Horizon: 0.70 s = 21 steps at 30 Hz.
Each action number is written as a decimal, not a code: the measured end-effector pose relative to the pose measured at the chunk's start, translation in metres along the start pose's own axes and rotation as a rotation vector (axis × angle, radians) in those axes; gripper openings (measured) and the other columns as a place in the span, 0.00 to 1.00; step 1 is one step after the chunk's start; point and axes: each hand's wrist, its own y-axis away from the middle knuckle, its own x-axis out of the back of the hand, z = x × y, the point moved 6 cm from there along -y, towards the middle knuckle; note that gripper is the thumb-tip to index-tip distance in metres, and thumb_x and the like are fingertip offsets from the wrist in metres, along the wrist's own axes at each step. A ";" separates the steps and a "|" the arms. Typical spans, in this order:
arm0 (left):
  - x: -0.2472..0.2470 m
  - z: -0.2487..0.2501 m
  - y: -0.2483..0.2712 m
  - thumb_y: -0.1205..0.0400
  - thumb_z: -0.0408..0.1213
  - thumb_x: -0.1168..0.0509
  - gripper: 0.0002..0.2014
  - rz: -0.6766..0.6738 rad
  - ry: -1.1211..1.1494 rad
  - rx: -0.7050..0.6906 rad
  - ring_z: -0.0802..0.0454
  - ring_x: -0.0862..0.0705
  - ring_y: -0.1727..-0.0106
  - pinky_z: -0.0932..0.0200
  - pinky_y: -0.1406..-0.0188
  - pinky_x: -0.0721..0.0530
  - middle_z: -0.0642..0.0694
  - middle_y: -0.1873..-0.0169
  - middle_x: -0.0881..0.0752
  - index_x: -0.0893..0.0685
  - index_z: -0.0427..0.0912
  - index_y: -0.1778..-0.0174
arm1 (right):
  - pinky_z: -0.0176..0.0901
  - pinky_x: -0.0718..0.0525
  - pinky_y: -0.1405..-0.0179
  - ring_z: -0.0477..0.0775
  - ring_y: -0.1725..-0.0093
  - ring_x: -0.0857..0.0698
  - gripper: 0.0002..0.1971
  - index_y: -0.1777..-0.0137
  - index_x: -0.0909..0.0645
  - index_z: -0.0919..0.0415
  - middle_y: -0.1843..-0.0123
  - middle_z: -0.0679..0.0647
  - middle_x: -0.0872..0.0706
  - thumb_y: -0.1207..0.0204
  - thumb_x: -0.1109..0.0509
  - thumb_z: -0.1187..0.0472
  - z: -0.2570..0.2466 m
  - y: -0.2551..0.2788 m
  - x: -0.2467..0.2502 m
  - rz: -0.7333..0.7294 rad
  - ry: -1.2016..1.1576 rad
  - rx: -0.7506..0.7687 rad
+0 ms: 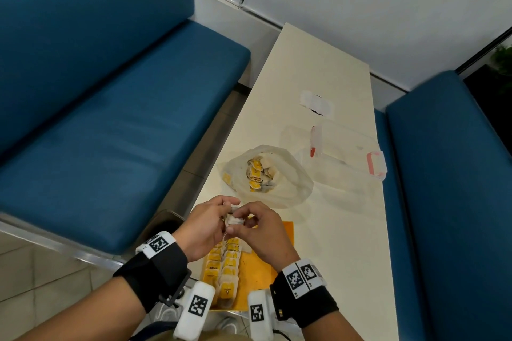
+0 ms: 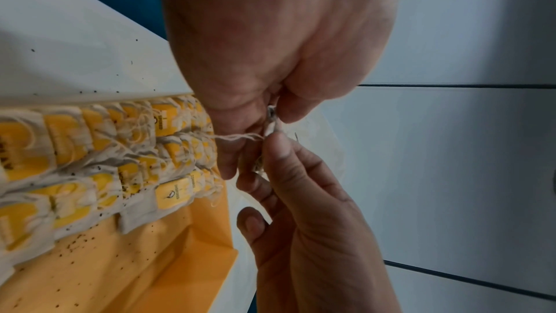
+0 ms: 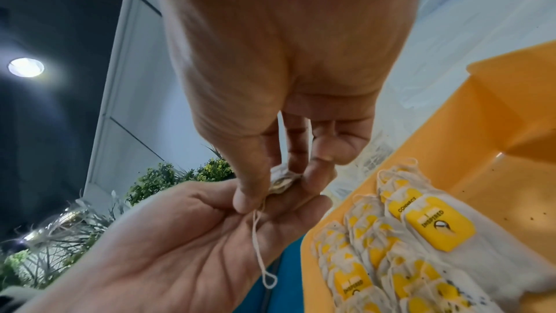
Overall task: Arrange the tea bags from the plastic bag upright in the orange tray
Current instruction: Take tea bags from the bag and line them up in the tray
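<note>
Both hands are meeting at lower centre of the head view, just above the far end of the orange tray (image 1: pixel 286 232), and they are working one tea bag (image 1: pixel 234 220) between them. The left hand (image 1: pixel 206 225) is pinching the small pale bag with its fingertips, and the right hand (image 1: pixel 263 230) is closing thumb and fingers on the same bag from the other side. From the right wrist view a loop of white string (image 3: pixel 260 246) is hanging down from that pinch, so I judge they are sorting out the thread before the bag goes in; whether it is tangled I cannot tell.

Progress looks about half made. The left part of the tray is already holding packed rows of tea bags (image 1: pixel 224 266) with yellow tags, standing close against one another, while the right part of the tray floor is showing bare orange with dark specks of loose tea on it in the left wrist view.

Plenty is left, though. Up the bench (image 1: pixel 346 243), in the middle of the head frame, the plastic bag (image 1: pixel 291 188) is lying open with a heap of yellow-tagged bags still inside. Right of it a clear lidded box (image 1: pixel 346 152) with pink clips is sitting, and beyond that a small white wrapper (image 1: pixel 315 102).

So: one bag in hand, a good stock placed, a pile still waiting.
</note>
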 end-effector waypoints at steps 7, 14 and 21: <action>0.003 0.002 0.001 0.06 0.34 0.48 0.15 0.021 0.000 -0.003 0.35 0.08 0.49 0.48 0.58 0.10 0.30 0.44 0.10 0.16 0.38 0.33 | 0.36 0.13 0.56 0.41 0.63 0.16 0.19 0.49 0.14 0.56 0.52 0.51 0.12 0.38 0.13 0.64 0.005 0.001 -0.001 -0.044 -0.155 -0.055; 0.005 0.005 0.000 0.07 0.31 0.46 0.14 0.043 -0.057 -0.052 0.35 0.09 0.47 0.46 0.55 0.10 0.30 0.39 0.12 0.16 0.41 0.35 | 0.37 0.17 0.64 0.45 0.64 0.17 0.13 0.52 0.12 0.60 0.58 0.46 0.11 0.35 0.15 0.64 0.017 0.001 0.001 -0.011 -0.231 -0.152; 0.006 0.002 0.003 0.15 0.33 0.30 0.07 0.012 -0.240 -0.008 0.42 0.09 0.48 0.49 0.51 0.11 0.34 0.44 0.09 0.11 0.37 0.43 | 0.42 0.15 0.68 0.52 0.68 0.13 0.07 0.52 0.14 0.67 0.59 0.58 0.12 0.27 0.20 0.67 0.032 0.001 0.013 0.123 -0.407 -0.242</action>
